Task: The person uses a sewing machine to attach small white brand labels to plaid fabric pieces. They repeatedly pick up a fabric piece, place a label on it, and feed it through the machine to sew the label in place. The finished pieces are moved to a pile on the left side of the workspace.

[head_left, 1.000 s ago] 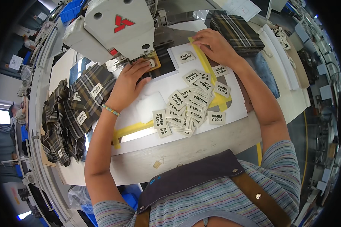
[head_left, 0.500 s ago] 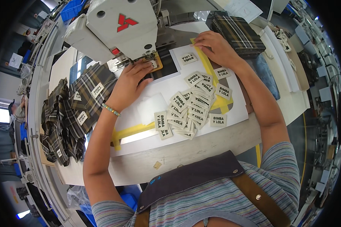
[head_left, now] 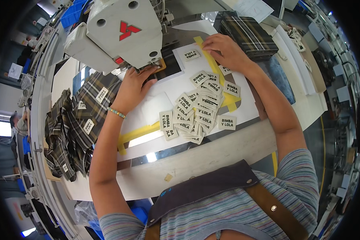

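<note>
Left hand (head_left: 133,87): laid under the head of a white sewing machine (head_left: 108,38), beside its orange clamp (head_left: 161,65); fingers extended and close together, thumb apart; whether the tips hold anything cannot be told. Beaded bracelet (head_left: 116,113) at the wrist.

Right hand (head_left: 225,52): fingers loosely curved, little gap to the thumb, tips at the upper end of a yellow tape strip (head_left: 211,61); any grip cannot be told.

Labels (head_left: 204,109): pale squares with dark print, heaped and overlapping between the forearms on a white sheet (head_left: 247,107), some lying loose around.

Plaid cloth (head_left: 74,122): crumpled pieces bearing labels, left of the left forearm.

Plaid stack (head_left: 248,36): folded, beyond the right hand.
</note>
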Demonstrator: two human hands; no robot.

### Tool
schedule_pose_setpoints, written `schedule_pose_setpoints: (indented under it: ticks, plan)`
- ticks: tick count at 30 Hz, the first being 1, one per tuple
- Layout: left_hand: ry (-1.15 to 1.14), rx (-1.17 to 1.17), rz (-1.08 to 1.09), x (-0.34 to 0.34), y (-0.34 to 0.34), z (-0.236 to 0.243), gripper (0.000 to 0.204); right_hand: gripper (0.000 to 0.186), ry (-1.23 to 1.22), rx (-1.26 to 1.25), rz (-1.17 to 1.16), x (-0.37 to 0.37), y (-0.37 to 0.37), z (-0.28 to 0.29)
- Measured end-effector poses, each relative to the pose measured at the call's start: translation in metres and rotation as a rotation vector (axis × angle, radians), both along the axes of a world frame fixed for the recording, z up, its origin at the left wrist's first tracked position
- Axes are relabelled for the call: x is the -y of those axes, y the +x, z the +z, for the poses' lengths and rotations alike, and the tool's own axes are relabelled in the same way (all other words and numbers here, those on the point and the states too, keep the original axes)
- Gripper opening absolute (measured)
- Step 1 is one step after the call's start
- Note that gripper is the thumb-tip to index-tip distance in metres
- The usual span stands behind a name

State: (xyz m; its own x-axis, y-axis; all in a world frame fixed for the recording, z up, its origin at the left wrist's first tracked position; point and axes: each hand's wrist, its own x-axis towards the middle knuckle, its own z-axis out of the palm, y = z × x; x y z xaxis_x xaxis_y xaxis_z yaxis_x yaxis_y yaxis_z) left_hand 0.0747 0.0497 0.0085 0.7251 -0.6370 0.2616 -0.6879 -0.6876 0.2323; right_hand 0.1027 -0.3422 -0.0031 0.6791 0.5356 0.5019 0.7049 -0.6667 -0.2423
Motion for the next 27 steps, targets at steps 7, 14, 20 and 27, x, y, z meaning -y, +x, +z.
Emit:
schedule_pose_setpoints:
  ticks: [7, 14, 20, 27]
  plan:
    - [-0.173, 0.038, 0.075, -0.020, -0.012, 0.004, 0.037, 0.028, 0.067, 0.028, 0.113, -0.015, -0.014, 0.012]
    - [-0.158, -0.013, 0.220, -0.046, -0.017, 0.010, 0.038, 0.033, -0.224, -0.081, 0.216, -0.073, -0.021, 0.024]
    - [-0.221, -0.093, 0.296, -0.045, -0.010, 0.001, 0.042, 0.038, -0.276, -0.191, 0.165, -0.082, -0.014, 0.013]
    - [-0.281, -0.133, 0.250, -0.029, -0.014, -0.001, 0.041, 0.041, -0.315, -0.088, 0.153, -0.079, -0.024, 0.030]
